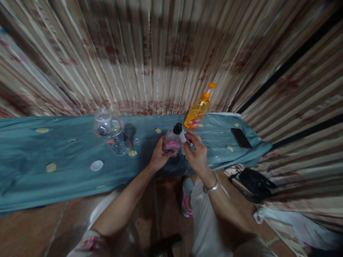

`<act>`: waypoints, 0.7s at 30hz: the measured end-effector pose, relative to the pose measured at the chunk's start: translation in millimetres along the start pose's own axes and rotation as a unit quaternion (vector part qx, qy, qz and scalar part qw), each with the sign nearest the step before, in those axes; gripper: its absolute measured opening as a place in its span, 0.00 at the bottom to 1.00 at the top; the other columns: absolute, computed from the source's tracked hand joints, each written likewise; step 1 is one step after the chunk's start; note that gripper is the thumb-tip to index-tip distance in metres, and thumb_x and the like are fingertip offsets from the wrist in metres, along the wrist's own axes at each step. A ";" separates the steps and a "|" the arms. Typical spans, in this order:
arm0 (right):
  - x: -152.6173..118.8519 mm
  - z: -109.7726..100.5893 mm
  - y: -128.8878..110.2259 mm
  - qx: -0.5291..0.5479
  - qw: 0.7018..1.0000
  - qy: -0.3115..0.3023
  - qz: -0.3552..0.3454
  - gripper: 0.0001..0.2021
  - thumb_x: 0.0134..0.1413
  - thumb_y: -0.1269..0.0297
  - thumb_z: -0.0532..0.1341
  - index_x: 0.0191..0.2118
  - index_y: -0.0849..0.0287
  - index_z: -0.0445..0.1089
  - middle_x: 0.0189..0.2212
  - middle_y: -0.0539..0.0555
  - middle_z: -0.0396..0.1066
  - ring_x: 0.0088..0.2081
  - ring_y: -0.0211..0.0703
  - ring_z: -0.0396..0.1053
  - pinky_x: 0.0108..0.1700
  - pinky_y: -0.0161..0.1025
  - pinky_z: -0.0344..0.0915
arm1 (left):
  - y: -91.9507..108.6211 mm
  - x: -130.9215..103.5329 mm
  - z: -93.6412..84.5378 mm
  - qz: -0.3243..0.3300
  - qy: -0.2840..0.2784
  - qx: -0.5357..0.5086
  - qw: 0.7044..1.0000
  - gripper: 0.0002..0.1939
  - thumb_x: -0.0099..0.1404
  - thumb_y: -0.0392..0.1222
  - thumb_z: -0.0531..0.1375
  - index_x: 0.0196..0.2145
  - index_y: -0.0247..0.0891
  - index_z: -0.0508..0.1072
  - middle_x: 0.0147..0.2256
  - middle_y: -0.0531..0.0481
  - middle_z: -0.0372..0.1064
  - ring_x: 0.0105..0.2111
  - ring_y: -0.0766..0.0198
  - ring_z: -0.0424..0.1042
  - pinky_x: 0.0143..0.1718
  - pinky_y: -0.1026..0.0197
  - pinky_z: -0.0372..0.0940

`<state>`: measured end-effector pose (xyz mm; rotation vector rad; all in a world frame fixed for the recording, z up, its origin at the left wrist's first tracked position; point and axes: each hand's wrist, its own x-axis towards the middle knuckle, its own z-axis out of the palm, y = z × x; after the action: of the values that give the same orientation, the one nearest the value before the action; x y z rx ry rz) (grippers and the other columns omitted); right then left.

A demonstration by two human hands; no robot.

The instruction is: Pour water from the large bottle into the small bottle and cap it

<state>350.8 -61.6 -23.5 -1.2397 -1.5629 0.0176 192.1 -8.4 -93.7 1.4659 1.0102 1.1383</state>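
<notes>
In my left hand [160, 155] is a small clear bottle [173, 142] with a black cap and a pink label, held upright above the cloth-covered table. My right hand [196, 149] pinches a white, thin piece, like a tissue or wipe [183, 140], against the bottle's right side. Just behind my right hand stands an orange pump bottle [197, 111] with yellow-orange liquid in it. To the left of my hands is a large transparent plastic jar [112, 132] with no lid on. A round white lid [97, 165] lies flat in front of that jar.
A teal cloth [69, 153] with yellow pineapple prints covers the long table. A black phone [241, 138] lies near its right end. Pleated curtains [150, 57] hang behind and to the right. On the floor at right sits a black bag [252, 184].
</notes>
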 end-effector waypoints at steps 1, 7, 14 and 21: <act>-0.8 -0.7 -0.7 -0.012 1.000 0.005 -0.017 0.13 0.63 0.70 0.58 0.50 0.54 0.74 0.53 0.59 0.78 0.53 0.48 0.75 0.57 0.49 0.73 | -1.2 1.9 -0.3 0.001 0.008 0.001 1.000 0.38 0.49 0.36 0.70 0.58 0.42 0.66 0.51 0.45 0.71 0.50 0.54 0.74 0.55 0.49 0.70; -12.4 3.4 -19.1 -0.079 0.993 0.011 -0.093 0.14 0.68 0.71 0.57 0.54 0.55 0.73 0.54 0.61 0.77 0.55 0.49 0.74 0.58 0.50 0.72 | 2.6 5.9 -1.0 -0.002 0.053 0.057 0.997 0.30 0.47 0.41 0.73 0.48 0.41 0.72 0.46 0.45 0.70 0.48 0.53 0.73 0.52 0.49 0.70; -23.5 18.1 -23.7 -0.067 0.994 -0.068 -0.045 0.19 0.71 0.65 0.55 0.63 0.52 0.70 0.65 0.62 0.67 0.65 0.54 0.67 0.67 0.58 0.65 | 13.9 4.8 -3.3 -0.027 0.031 0.058 0.997 0.23 0.51 0.43 0.70 0.43 0.41 0.68 0.35 0.52 0.74 0.34 0.60 0.74 0.38 0.57 0.69; -30.2 28.6 3.9 -0.017 0.994 -0.104 0.012 0.27 0.72 0.62 0.52 0.74 0.52 0.55 0.76 0.60 0.46 0.77 0.51 0.45 0.75 0.58 0.53 | 10.3 9.2 -1.5 -0.033 0.038 0.057 0.997 0.21 0.51 0.43 0.68 0.41 0.42 0.65 0.35 0.52 0.75 0.33 0.60 0.75 0.38 0.59 0.68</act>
<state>328.8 -64.9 -58.8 -1.3165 -1.7323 0.1408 193.0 -1.0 -81.9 1.4763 1.1848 1.1123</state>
